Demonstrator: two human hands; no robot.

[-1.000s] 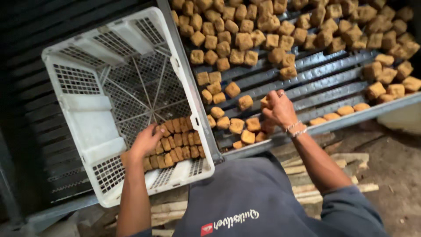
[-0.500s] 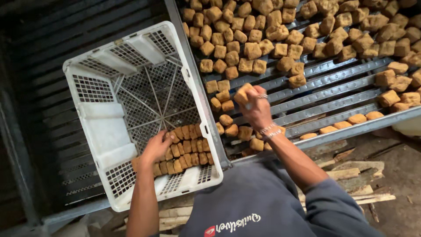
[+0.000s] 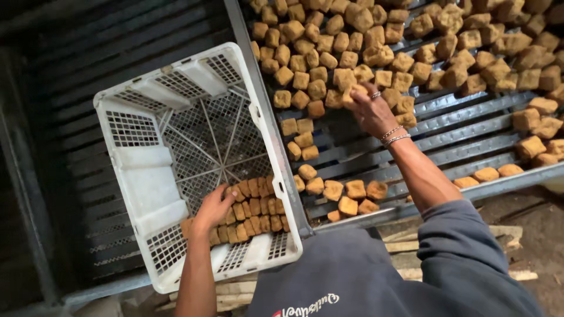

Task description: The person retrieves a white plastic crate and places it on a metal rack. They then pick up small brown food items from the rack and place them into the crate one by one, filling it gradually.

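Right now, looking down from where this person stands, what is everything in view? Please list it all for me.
white plastic crate: one, white, lattice walls and floor, left of the rack, tilted toward the person.
brown cubes in the crate: a few tidy rows, golden brown, packed in the crate's near corner.
brown cubes on the rack: too many to count, golden brown, spread thick at the top, sparse lower down.
slatted metal rack: one, grey, right half of the view.
wooden boards: a few, pale, on the ground below the rack.
bracelets: at least two, silvery, on the right wrist.
left hand: resting on the cubes in the crate.
right hand: on the rack, fingers around a cube.
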